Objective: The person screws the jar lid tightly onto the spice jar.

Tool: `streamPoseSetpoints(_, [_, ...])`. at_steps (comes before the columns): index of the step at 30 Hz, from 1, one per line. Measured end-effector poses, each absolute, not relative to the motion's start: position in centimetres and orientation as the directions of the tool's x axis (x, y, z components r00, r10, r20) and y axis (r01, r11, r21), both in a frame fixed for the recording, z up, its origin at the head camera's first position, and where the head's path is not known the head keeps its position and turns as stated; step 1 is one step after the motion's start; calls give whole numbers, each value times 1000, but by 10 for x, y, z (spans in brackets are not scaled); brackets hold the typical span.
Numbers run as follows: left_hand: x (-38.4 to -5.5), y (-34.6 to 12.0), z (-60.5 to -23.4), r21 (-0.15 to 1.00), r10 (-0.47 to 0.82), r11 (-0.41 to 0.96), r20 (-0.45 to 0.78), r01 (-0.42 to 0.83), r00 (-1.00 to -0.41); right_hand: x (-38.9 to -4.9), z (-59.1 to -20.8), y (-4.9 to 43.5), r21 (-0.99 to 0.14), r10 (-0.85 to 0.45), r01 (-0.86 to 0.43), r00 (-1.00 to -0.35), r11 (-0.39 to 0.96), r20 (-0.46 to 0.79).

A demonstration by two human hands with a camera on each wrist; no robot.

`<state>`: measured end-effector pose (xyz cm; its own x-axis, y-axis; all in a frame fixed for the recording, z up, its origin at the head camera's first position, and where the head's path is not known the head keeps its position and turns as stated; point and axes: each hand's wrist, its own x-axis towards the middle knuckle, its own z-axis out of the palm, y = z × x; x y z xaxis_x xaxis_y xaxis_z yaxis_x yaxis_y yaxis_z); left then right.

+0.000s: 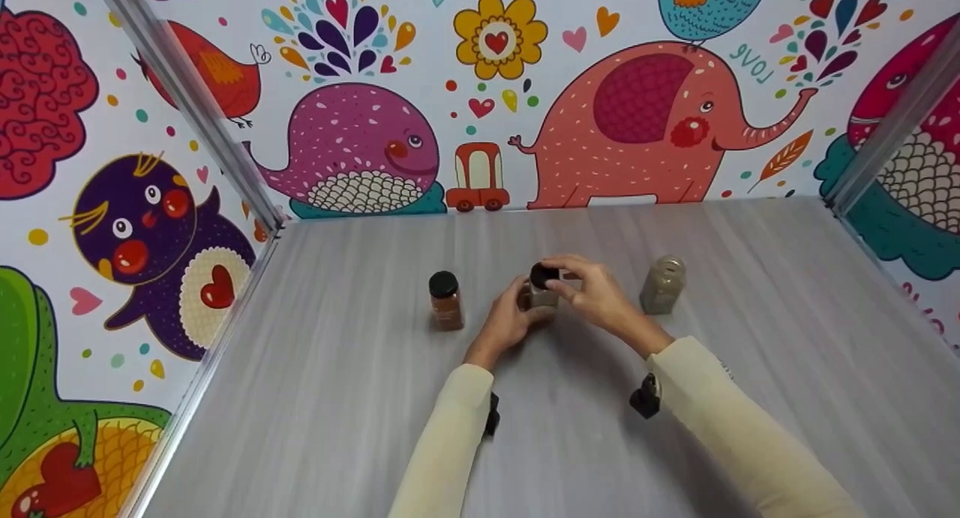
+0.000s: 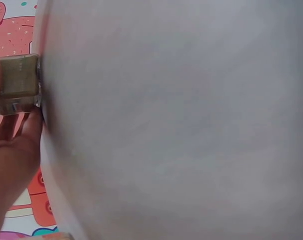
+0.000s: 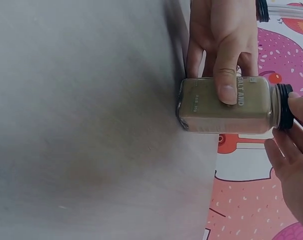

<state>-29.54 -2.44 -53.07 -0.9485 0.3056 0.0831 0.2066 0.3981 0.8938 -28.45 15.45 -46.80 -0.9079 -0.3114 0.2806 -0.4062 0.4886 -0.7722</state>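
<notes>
Upright at the middle of the table stands a square glass spice jar [image 3: 206,107] of greenish-brown powder, with pale printed letters on its side. My left hand [image 1: 505,319] grips the jar's body, the thumb lying along its side in the right wrist view. On top of the jar is a ridged black lid [image 3: 284,106]. My right hand [image 1: 598,296] pinches that lid between thumb and fingers. The left wrist view catches only the jar's lower part [image 2: 19,77] and some of my left hand [image 2: 16,150] at the left edge.
Left of my hands a black-capped jar of reddish-brown powder [image 1: 448,302] stands on the grey table [image 1: 337,398]. To the right is a lidless jar of grey-green powder [image 1: 663,285]. Walls printed with cartoon animals [image 1: 360,146] border the table's back and sides.
</notes>
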Motion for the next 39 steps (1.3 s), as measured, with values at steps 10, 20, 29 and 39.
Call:
streamPoseSetpoints(10, [-296, -23, -530, 917, 316, 355, 63, 179, -947, -285, -468, 154, -797, -307, -389, -913, 463, 267])
streamPoseSetpoints(20, [-297, -23, -532, 909, 315, 371, 68, 189, -947, -283, -471, 153, -778, -290, -402, -912, 483, 291])
streamPoseSetpoints(29, [-296, -24, -530, 905, 325, 379, 63, 191, -944, -280, -473, 152, -793, -273, -397, -915, 463, 298])
streamPoseSetpoints(39, [-296, -25, -531, 887, 325, 402, 92, 226, -941, -278, -473, 148, -779, -251, -386, -921, 494, 297])
